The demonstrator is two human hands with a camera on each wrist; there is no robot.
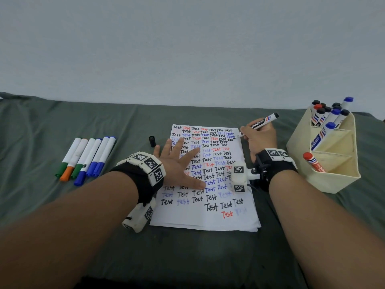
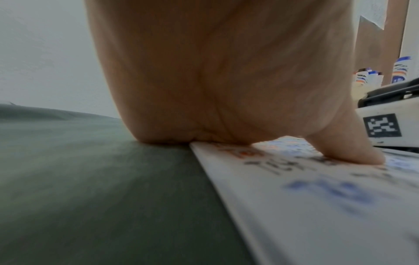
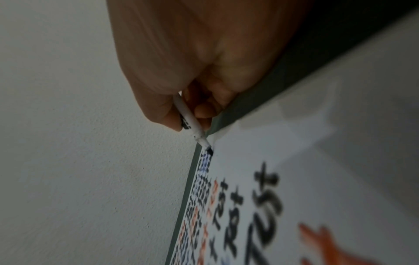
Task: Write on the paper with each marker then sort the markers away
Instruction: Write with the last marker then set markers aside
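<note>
Nearest, two bare forearms reaching in over a grey-green cloth table cover (image 1: 62, 126), each wrist strapped with a black band carrying white blocks printed with square black codes.

Between them, a white sheet of paper (image 1: 212, 221), filled with rows of "Test" in black, red and blue.

Left hand (image 1: 179, 161) pressed flat on the sheet's left half, fingers straight and spread wide, thumb (image 2: 353, 152) laid on the page, holding nothing.

Right hand (image 1: 260, 140) at the sheet's upper right corner, fingers curled round an uncapped white marker with a black end and black tip (image 1: 259, 123); tip (image 3: 209, 151) down on the page by the topmost rows.

Farther left, six capped white markers (image 1: 87, 158) laid side by side on the cloth, well apart from the paper: caps green, orange, green, then three blue.

Just beyond the left fingertips, a small black marker cap (image 1: 152, 141) standing on the cloth beside the paper's edge.

Far right, a cream plastic divided holder (image 1: 337, 180): one red-capped marker in the near compartment, one blue-capped in the middle, a crowd of black, red and blue caps in the far one.
</note>
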